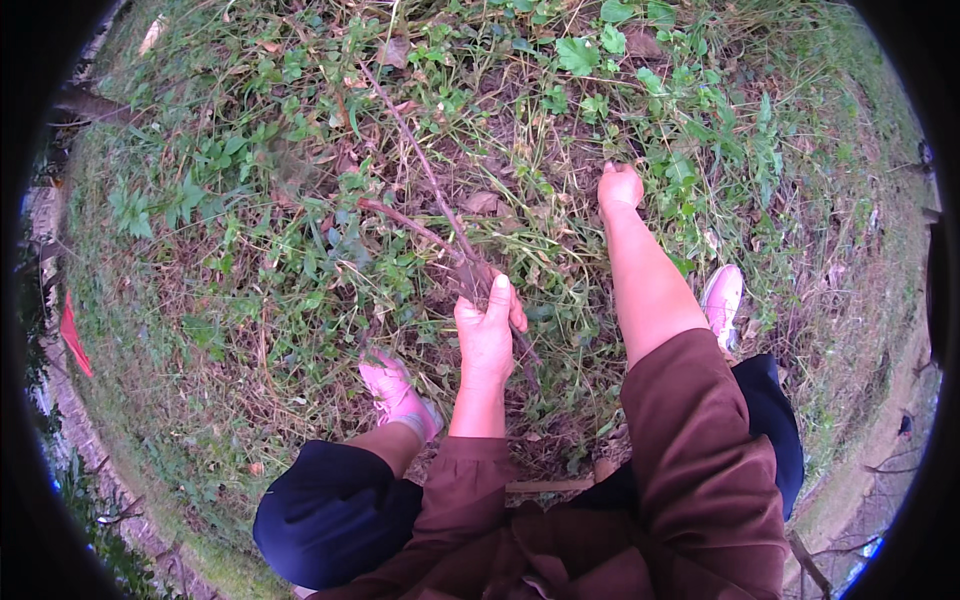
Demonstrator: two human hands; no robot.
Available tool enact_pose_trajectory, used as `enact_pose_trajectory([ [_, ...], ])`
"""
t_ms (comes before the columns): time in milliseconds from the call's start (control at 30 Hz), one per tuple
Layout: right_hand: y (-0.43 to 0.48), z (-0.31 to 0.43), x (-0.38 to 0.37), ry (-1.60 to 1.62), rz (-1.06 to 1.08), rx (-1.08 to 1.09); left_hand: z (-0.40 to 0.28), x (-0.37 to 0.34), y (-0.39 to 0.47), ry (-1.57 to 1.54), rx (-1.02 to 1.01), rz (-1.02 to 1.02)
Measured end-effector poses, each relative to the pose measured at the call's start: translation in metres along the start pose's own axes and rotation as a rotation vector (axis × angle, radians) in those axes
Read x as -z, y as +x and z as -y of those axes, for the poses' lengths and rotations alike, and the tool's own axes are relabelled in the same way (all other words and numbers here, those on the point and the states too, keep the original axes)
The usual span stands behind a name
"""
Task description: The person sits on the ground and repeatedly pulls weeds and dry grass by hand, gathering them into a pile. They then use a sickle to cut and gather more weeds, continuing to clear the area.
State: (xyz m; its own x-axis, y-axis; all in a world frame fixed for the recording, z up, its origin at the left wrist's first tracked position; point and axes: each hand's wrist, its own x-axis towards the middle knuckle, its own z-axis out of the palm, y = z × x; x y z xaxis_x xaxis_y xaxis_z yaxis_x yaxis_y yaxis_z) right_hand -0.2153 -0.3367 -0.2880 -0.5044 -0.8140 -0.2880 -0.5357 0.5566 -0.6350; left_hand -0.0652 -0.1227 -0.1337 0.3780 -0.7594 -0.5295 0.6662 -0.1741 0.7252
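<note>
My left hand [487,326] is closed around a bundle of thin brown twigs [427,176], with the thumb on top. Two of the twigs spread up and to the left over the weeds, and short ends stick out below the hand. Farther forward and to the right, my right hand [620,186] reaches down to the low plants, its fingers curled near stems at the ground. The fingertips are partly hidden, so whether they grip a stem is unclear.
Weeds and dry grass [300,300] cover the ground. My feet in pink shoes [394,386] stand to both sides. A red object [75,335] lies at the far left. A branch [97,105] shows at the upper left, and a paved strip [82,420] runs at the lower left.
</note>
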Motion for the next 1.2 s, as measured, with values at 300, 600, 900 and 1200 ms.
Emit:
enact_pose_trajectory([
  [300, -0.018, -0.012, 0.009, 1.073, 0.43, -0.489, 0.003, 0.001, 0.002, 0.005, 0.016, -0.013],
  [600, -0.044, 0.008, 0.011, 1.229, 0.255, -0.63, 0.011, -0.007, -0.009, 0.047, 0.032, 0.012],
  [900, -0.083, 0.018, 0.037, 1.278, 0.134, -0.616, 0.014, -0.013, -0.031, 0.044, 0.003, 0.044],
  [1200, -0.122, 0.008, 0.089, 1.235, 0.121, -0.583, 0.004, -0.031, -0.07, -0.015, -0.06, 0.135],
])
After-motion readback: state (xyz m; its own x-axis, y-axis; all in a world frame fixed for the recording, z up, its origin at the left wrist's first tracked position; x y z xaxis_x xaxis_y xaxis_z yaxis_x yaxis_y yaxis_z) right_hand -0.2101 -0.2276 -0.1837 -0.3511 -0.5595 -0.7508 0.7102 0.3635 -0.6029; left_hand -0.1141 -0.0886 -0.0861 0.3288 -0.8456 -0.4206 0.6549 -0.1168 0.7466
